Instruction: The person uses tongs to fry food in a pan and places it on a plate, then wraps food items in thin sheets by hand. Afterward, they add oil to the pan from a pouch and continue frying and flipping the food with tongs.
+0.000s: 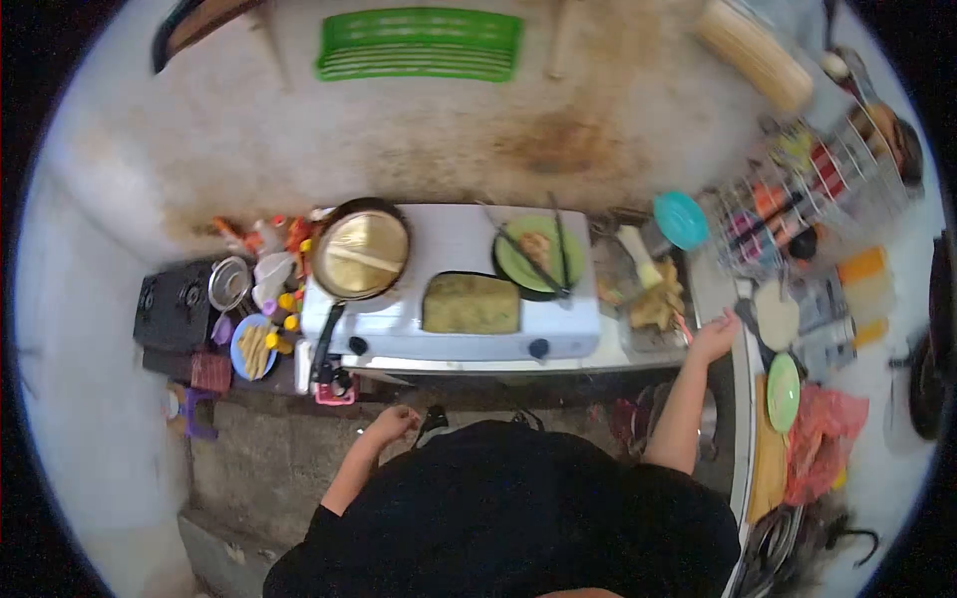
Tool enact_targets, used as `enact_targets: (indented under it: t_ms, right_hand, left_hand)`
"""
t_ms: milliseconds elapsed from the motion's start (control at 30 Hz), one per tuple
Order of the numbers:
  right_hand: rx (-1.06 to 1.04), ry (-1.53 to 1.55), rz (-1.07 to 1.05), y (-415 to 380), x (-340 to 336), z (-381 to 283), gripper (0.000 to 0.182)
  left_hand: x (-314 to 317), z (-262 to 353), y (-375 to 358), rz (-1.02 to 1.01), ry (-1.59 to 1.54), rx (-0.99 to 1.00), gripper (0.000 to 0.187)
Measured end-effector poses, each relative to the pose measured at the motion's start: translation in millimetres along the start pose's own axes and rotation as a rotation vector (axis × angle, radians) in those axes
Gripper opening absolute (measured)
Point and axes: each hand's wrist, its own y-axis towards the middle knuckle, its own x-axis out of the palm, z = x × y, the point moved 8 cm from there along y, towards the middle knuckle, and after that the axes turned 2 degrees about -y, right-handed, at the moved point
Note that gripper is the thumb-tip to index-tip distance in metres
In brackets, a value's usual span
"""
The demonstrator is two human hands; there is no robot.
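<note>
My right hand [715, 337] reaches out over the counter edge at the right, near a metal tray [653, 334] with brownish pieces of food; its fingers are too blurred to read. Low in front of my body, left of centre, hangs my left hand [396, 425], with fingers curled and nothing clearly visible in them. Between the hands, a white stove [449, 347] carries a lidded pan [361, 249] at its left. A green plate [515, 269] with food and dark tongs [560, 239] sits at its right. A greenish-brown rectangular item [472, 304] lies at the stove's front middle.
Left of the stove are a blue plate of food [254, 349], a strainer [229, 283] and bottles. Rightward stand a teal bowl [681, 220], a wire rack [827, 189], a small green plate [784, 392] and a red plastic bag [822, 439]. A green rack [419, 45] hangs on the wall.
</note>
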Motion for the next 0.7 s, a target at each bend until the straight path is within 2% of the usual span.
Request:
enact_targets:
  t_ms: [67, 100, 200, 267, 333, 433, 500, 533, 633, 700]
  right_hand:
    - [-0.316, -0.375, 0.048, 33.9, -5.7, 93.3, 0.020]
    - [-0.242, -0.474, -0.111, 39.9, -4.0, 121.4, 0.023]
    - [0.008, -0.650, -0.477, 33.4, -5.3, 161.4, 0.025]
    - [-0.123, -0.612, -0.513, 44.6, 7.8, 188.7, 0.023]
    - [-0.268, -0.558, -0.594, 46.1, 25.8, 190.6, 0.024]
    - [-0.073, -0.485, -0.684, 47.8, 66.1, 199.1, 0.025]
    - [-0.079, -0.433, -0.918, 28.0, 99.3, 186.7, 0.025]
    - [-0.087, -0.404, -1.038, 11.2, 115.3, 176.9, 0.026]
    - [-0.107, -0.010, -1.201, -71.3, 152.4, 117.2, 0.025]
    - [-0.286, 0.034, -1.218, -123.5, 169.6, 66.5, 0.037]
  left_hand:
    - [30.4, 35.7, 10.3, -0.044, -0.066, 0.079, 0.019]
    - [46.0, 51.5, 12.2, -0.037, 0.000, -0.009, 0.018]
    - [98.5, 93.2, 21.5, -0.155, 0.082, 0.064, 0.017]
    - [131.7, 113.7, 24.9, -0.199, 0.141, 0.048, 0.019]
    - [156.7, 113.4, 36.3, -0.249, 0.181, 0.013, 0.022]
    - [179.0, 113.6, 42.4, -0.222, 0.168, 0.026, 0.021]
    - [188.7, 132.1, 25.6, -0.187, 0.182, -0.021, 0.023]
    - [189.2, 132.8, 26.8, -0.155, 0.148, -0.001, 0.023]
    - [186.4, 133.4, 23.2, -0.037, 0.032, 0.056, 0.022]
    - [183.2, 120.7, 26.7, 0.000, -0.028, 0.023, 0.022]
